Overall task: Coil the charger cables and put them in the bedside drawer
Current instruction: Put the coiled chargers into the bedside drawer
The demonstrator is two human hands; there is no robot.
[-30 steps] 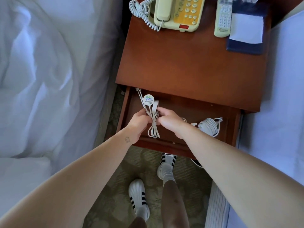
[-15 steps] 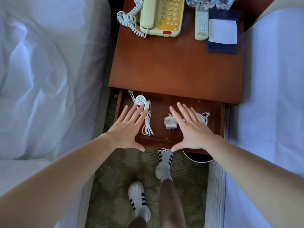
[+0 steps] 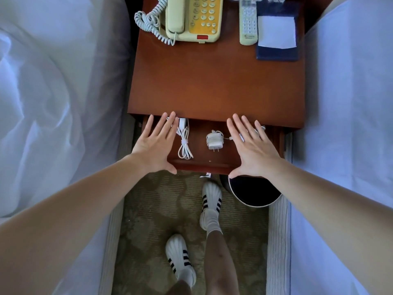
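Nightstand (image 3: 212,86): drawer (image 3: 200,166) further in than before, cable (image 3: 184,143) and charger (image 3: 214,140) lying inside; left hand (image 3: 156,145), right hand (image 3: 253,148) flat, spread, empty, likely pushing it shut

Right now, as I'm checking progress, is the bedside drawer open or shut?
Partly open: the drawer sticks out under the nightstand top, showing a tied cable and a charger inside.

Wooden nightstand top (image 3: 212,86), cream telephone (image 3: 193,18) at back left, remote (image 3: 247,22) just right of the telephone, blue notepad folder (image 3: 276,54) farther right of the telephone, open drawer (image 3: 200,166) nearer than the telephone, holding tied cable (image 3: 184,143) and cable-wrapped charger plug (image 3: 214,139).
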